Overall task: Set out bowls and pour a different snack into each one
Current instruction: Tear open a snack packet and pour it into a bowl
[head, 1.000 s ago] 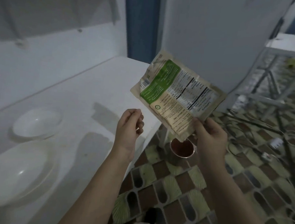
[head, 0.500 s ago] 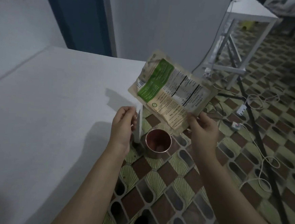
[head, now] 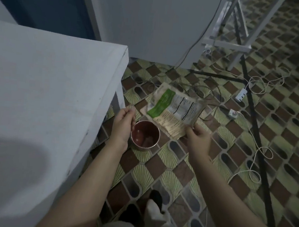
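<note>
My right hand [head: 198,140] pinches the lower corner of a cream and green snack pouch [head: 174,111], held flat above the floor with its printed back facing up. My left hand [head: 122,127] hovers beside the table's corner, directly above the left rim of a small metal cup [head: 148,145] standing on the floor. Its thumb and fingertips are curled together, and I see nothing between them. The cup has a reddish inside with a few small bits in it. No bowl is in view.
The white table [head: 48,87] fills the left side, its corner and leg close to my left hand. Patterned floor tiles carry loose cables, a power strip [head: 242,93] and a switch box [head: 233,113]. A metal stand [head: 225,44] rises at the back right.
My view has swung right and down, so the bowls have left the frame. Both hands dropped lower; my left hand, which held a thin white strip, moved over the cup and the strip is gone from sight.
</note>
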Demonstrator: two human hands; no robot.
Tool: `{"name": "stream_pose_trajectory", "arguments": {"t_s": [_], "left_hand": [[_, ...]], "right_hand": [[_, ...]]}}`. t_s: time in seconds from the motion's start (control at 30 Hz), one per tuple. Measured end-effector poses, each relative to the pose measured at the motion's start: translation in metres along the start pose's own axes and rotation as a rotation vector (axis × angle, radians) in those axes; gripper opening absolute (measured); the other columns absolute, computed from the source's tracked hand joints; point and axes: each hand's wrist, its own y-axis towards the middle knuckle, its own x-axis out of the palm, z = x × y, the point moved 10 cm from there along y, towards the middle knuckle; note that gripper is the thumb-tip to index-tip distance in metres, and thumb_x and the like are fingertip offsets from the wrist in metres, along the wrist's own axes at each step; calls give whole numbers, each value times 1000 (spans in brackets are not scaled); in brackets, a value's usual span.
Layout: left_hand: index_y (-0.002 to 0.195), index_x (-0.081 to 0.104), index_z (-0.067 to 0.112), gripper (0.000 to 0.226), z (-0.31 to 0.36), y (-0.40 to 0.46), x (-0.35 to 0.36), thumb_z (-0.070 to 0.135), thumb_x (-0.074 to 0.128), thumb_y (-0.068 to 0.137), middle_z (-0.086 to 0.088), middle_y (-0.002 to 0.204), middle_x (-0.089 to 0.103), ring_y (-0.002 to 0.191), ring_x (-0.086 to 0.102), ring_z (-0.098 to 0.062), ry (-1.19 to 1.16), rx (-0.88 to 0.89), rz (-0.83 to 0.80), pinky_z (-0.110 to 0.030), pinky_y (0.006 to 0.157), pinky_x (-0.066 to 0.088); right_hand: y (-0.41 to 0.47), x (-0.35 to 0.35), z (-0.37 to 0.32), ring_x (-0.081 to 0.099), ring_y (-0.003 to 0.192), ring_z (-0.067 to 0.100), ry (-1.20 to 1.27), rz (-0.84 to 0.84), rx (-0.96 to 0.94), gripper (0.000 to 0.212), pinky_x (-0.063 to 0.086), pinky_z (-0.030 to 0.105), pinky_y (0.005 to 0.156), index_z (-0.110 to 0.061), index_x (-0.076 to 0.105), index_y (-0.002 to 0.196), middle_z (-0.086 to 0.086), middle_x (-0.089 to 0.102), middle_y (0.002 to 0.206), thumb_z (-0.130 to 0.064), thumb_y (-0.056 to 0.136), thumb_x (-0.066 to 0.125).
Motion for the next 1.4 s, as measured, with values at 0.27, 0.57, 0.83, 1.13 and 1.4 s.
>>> {"name": "stream_pose_trajectory", "arguments": {"t_s": [0.27, 0.57, 0.83, 1.13, 1.4], "left_hand": [[94, 57, 17, 14, -108, 89, 5, 26, 48, 101, 2, 78, 58, 69, 55, -12, 82, -200, 183, -25, 60, 42], [99, 58, 23, 13, -313, 212, -19, 24, 45, 102, 4, 84, 63, 74, 62, -11, 98, -308, 272, -31, 73, 46], [119, 58, 16, 33, -392, 262, -11, 38, 39, 103, 5, 109, 70, 104, 64, -14, 171, -326, 149, -35, 88, 47], [113, 59, 20, 26, -196, 180, 50, 35, 40, 103, 8, 106, 67, 103, 62, -12, 123, -109, 81, -31, 87, 49], [94, 61, 21, 19, 57, 84, 62, 32, 46, 98, 3, 96, 66, 90, 61, -15, -40, 313, 0, -35, 82, 48]], "right_hand": [[109, 40, 126, 73, 72, 29, -353, -146, 212, 19, 63, 41, 60, -11, 73, 84, 11, 73, 77, -7, 88, 54], [220, 94, 365, 70, 72, 29, -383, -48, 457, 21, 63, 36, 62, -8, 71, 97, 15, 71, 87, 1, 89, 54], [246, 139, 474, 69, 95, 26, -285, -99, 451, 38, 58, 52, 86, -21, 68, 97, 4, 72, 99, -47, 96, 40], [180, 133, 196, 66, 89, 20, -214, -89, 53, 27, 55, 54, 85, -29, 62, 82, -2, 68, 88, -44, 96, 44], [71, 152, -72, 57, 66, 9, 36, -286, -244, 29, 51, 26, 64, -9, 63, 82, -1, 62, 73, -31, 99, 57]]}}
